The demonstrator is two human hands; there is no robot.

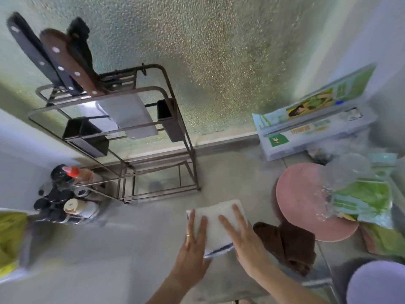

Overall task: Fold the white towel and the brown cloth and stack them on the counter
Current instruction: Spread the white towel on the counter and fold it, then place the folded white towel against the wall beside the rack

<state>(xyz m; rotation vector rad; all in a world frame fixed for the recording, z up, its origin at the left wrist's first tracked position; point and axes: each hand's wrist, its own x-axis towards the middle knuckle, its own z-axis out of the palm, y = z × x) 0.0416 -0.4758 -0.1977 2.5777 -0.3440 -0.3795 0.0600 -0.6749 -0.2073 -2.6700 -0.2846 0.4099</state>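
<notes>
The white towel (215, 222) lies folded into a small block on the grey counter (135, 238), with a blue stripe at its near edge. My left hand (194, 240) rests flat on its left side, fingers spread. My right hand (243, 235) presses flat on its right side. The brown cloth (289, 242) lies crumpled on the counter just right of the towel, beside my right wrist and untouched.
A metal knife rack (122, 137) with knives and a cleaver stands behind the towel. Spice bottles (63, 200) crowd the left. A pink round board (306, 207), plastic bags (363, 194) and a wrap box (313, 130) sit at the right.
</notes>
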